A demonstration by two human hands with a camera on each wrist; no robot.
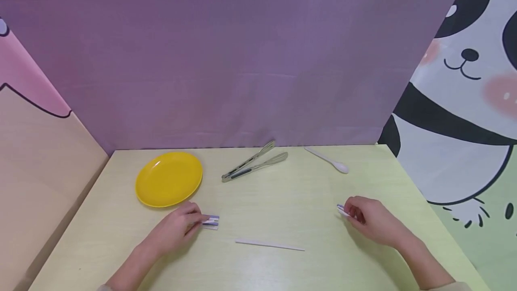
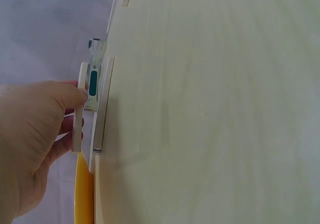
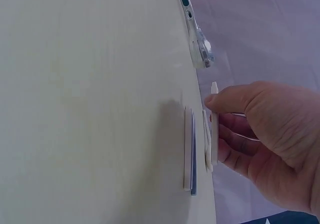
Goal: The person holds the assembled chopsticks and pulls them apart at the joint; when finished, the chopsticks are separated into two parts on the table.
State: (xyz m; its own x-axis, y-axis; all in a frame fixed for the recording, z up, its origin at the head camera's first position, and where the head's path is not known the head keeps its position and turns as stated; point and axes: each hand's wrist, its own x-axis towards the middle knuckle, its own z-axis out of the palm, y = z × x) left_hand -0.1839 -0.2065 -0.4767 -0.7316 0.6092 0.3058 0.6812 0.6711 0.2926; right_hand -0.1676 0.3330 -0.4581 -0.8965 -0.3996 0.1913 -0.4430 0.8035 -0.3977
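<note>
My left hand [image 1: 177, 227] is at the left front of the table, near the plate. Between thumb and fingers it pinches a narrow, flat white strip [image 2: 79, 116], and purple shows at its end in the head view. A similar pale strip [image 2: 103, 104] lies on the table close by. On the right side, my right hand [image 1: 374, 220] pinches a slim white piece [image 3: 215, 129], its thumb on one face and fingers behind. Purple edging [image 1: 340, 206] shows there too. The right wrist view has a white-and-blue strip [image 3: 188, 149] on the table beside that hand.
A yellow plate [image 1: 167, 179] sits at the back left. Metal tongs [image 1: 252, 163] lie spread at the back middle, with a white spoon [image 1: 329, 160] to their right. One thin white stick [image 1: 269, 244] lies between the hands. Purple cloth [image 1: 242, 57] hangs behind the table.
</note>
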